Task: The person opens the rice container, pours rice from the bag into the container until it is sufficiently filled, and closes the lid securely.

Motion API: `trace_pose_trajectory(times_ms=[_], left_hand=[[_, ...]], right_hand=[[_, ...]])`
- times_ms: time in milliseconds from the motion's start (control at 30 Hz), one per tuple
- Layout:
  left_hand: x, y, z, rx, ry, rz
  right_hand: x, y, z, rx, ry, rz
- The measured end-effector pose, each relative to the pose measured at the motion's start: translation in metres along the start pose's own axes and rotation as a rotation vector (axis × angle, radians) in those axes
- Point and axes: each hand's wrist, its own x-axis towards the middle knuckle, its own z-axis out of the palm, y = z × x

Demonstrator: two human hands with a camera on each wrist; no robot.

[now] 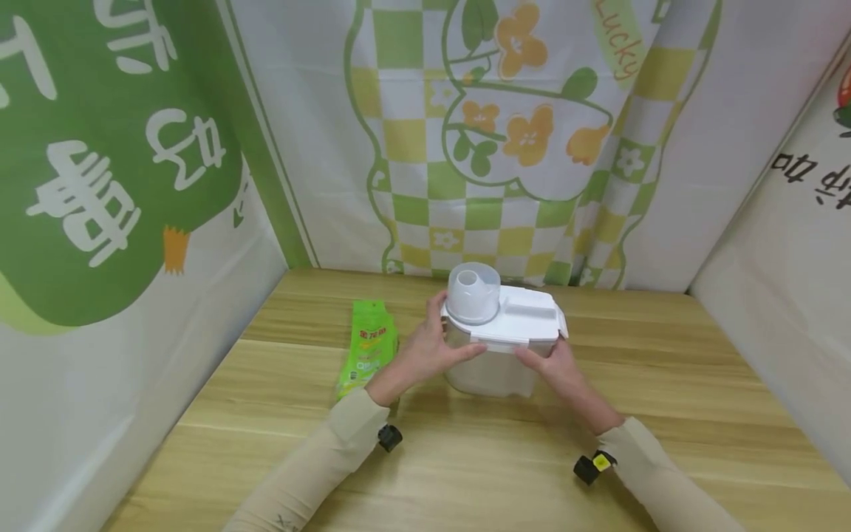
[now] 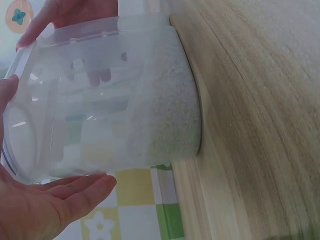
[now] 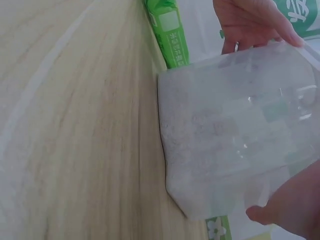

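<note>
In the head view a clear plastic food storage container (image 1: 492, 375) stands upright on the table, under a white lid (image 1: 521, 325). A clear measuring cup (image 1: 473, 295) sits at the lid's left end. My left hand (image 1: 425, 351) holds the container's left side, its thumb at the front of the lid. On the opposite side my right hand (image 1: 561, 373) grips near the lid's edge, thumb also in front. Pale grains (image 2: 175, 100) fill the lower part, as the left wrist view shows through the wall.
A bright green packet (image 1: 371, 347) lies on the wooden table (image 1: 665, 384), just left of my left hand. Behind the container hangs a checked cloth (image 1: 459, 199). Printed sheets form walls on the left (image 1: 219, 295) and right (image 1: 778, 295).
</note>
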Motion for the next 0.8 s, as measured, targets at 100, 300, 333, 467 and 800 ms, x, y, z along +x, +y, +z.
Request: trace_pose_trajectory(times_ms=[100,300,333,467,800], left_hand=[[0.000,0.000,-0.001,0.000,-0.006,0.004],[-0.001,0.000,-0.004,-0.007,-0.019,0.009],[-0.001,0.000,-0.004,-0.011,-0.024,0.011],[0.000,-0.001,-0.007,-0.028,-0.048,0.018],[0.004,-0.005,-0.019,0.010,-0.107,-0.041]], right_hand=[[0.001,0.004,-0.005,0.134,0.011,-0.017],[0.005,0.009,-0.017,0.289,-0.039,-0.133],[0.005,0.009,-0.019,0.269,-0.047,-0.143],[0.005,0.006,-0.022,0.267,-0.095,-0.147],[0.010,0.001,-0.026,0.366,-0.166,-0.156]])
